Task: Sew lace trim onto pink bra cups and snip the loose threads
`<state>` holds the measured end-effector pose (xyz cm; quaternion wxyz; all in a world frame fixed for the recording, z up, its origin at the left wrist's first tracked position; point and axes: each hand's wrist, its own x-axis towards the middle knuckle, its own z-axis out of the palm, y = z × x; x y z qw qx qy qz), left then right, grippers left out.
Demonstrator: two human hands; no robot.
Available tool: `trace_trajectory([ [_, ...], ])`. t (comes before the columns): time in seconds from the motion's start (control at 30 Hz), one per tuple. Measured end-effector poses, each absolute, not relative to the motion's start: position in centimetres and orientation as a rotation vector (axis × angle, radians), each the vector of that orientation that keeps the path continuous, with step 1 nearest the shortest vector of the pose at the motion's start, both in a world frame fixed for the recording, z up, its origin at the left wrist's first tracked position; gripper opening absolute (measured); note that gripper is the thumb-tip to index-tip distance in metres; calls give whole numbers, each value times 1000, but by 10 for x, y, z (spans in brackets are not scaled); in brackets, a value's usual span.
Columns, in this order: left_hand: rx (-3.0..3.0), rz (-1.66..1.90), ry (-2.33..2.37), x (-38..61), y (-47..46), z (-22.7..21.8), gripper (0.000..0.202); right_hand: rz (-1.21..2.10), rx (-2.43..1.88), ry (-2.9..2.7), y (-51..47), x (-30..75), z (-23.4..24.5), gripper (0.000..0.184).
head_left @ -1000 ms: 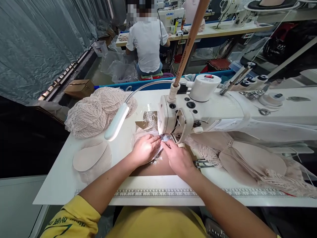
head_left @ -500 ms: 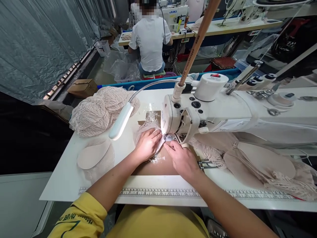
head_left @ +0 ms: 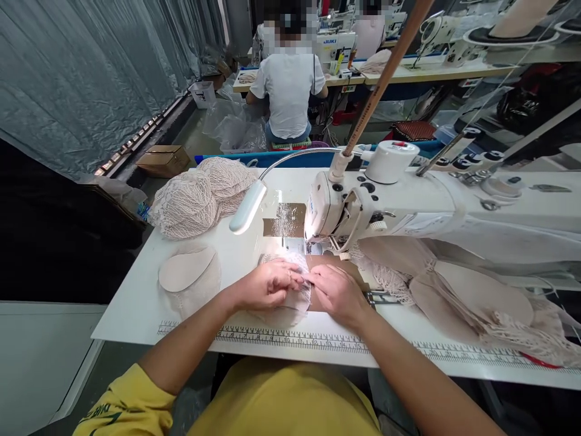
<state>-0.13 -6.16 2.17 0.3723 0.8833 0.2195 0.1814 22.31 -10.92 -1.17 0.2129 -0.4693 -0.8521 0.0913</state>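
Note:
A pale lace cup piece [head_left: 296, 303] lies just in front of the needle area of a white sewing machine [head_left: 385, 200]. My left hand [head_left: 271, 283] is over this piece, thumb and fingers closed on the lace near its upper edge. From the other side, my right hand [head_left: 338, 292] pinches the right edge of the same lace, its fingertips close to those of my left. The presser foot [head_left: 309, 247] is beyond my fingers, with the lace apart from it. Part of the piece is hidden under my hands.
A pile of lace pieces [head_left: 200, 197] sits at the back left, below a lamp [head_left: 248, 207]. One beige cup [head_left: 186, 272] lies at left. More joined cups [head_left: 476, 290] spread at right. A ruler strip [head_left: 290, 339] runs along the front edge. A person [head_left: 290, 91] sits ahead.
Both hands have drawn the lace piece from under the presser foot toward me. My left hand has turned and bent its fingers. The camera view has shifted slightly.

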Motion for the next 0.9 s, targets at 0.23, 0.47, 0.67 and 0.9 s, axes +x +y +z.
trace_trajectory([
  [0.23, 2476, 467, 999, -2, -67, 12, 30, 331, -1191, -2405, -111, 224, -12, 24],
  [0.47, 2652, 304, 671, 26, -57, 15, 32, 141, -1570, -2343, -106, 224, -8, 40],
  [0.67, 2719, 207, 822, 32, -53, 18, 43, 74, -1770, -2436, -107, 221, -3, 43],
  [0.9, 2781, 179, 805, 34, -42, 4, 48, 59, -1819, -2390, -105, 220, -4, 39],
])
